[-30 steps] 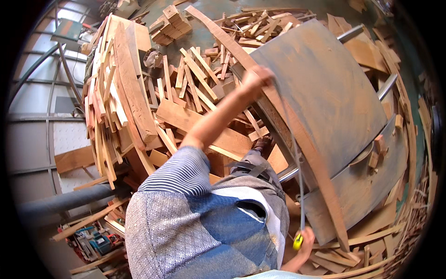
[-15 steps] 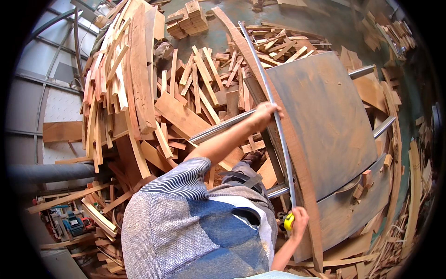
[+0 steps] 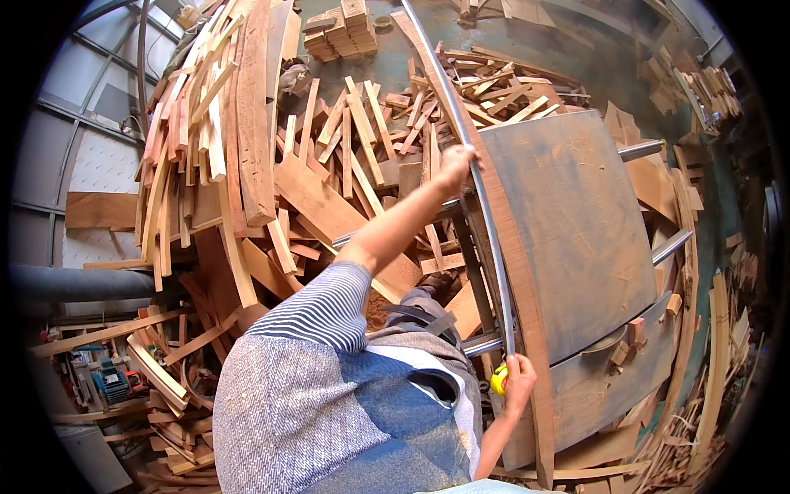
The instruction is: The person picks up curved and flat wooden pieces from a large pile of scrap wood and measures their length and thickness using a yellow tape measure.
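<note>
My right hand point(image 3: 518, 380) is closed around a yellow tape measure point(image 3: 499, 379) beside the near part of a long, slightly curved wooden plank point(image 3: 517, 272). From it a long, narrow, silvery tape blade point(image 3: 496, 239) runs along the plank's left side to the far end. Farther up, my left hand point(image 3: 457, 165) grips that blade, its fingers curled over it against the plank edge. The plank lies at the left edge of a large grey, sawdust-marked board point(image 3: 580, 222).
Metal bars point(image 3: 675, 245) stick out beyond the board's right side. Small wood blocks point(image 3: 629, 342) sit on a lower board. To the left, offcuts point(image 3: 346, 148) lie heaped beside stacked long planks point(image 3: 253, 123). A blue power tool point(image 3: 111, 380) is at lower left.
My left hand has slid farther up along the plank, and the blade's far end has moved up to the plank's far end. My right hand still holds the tape measure; the view has shifted slightly.
</note>
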Available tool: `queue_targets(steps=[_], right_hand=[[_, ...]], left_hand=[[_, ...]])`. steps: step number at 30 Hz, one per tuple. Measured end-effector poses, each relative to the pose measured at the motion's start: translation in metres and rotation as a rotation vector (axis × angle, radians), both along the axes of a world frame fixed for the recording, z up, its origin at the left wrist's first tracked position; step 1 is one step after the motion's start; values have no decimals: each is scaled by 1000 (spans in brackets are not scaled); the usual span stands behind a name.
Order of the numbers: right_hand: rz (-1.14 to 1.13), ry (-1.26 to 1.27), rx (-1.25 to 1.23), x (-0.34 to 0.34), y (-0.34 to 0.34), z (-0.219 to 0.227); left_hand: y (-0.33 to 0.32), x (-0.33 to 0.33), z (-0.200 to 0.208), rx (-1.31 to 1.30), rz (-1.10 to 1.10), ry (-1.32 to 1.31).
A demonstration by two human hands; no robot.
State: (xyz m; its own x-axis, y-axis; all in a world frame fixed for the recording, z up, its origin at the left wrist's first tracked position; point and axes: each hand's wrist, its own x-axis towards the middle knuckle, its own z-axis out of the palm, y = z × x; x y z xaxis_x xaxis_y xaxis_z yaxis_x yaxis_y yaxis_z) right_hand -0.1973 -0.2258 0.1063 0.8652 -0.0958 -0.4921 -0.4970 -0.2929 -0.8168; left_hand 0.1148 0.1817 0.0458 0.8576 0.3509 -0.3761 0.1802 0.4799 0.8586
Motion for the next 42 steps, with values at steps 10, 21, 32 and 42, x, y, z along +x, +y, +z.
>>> queue_targets(steps=[10,21,32,42], right_hand=[[-104,33,-107,-40,-13,31],[-371,-60,-554,-77,-104,-10],[-546,262,-698,-64,-141,-22],[-591,279,-690,-59,-143,-29]], left_hand=[[103,76,-47,-38,178,83],[62,64,-83,68,-218,198],[21,49,-46,451,-291,236],[15,41,-47,518,-269,132]])
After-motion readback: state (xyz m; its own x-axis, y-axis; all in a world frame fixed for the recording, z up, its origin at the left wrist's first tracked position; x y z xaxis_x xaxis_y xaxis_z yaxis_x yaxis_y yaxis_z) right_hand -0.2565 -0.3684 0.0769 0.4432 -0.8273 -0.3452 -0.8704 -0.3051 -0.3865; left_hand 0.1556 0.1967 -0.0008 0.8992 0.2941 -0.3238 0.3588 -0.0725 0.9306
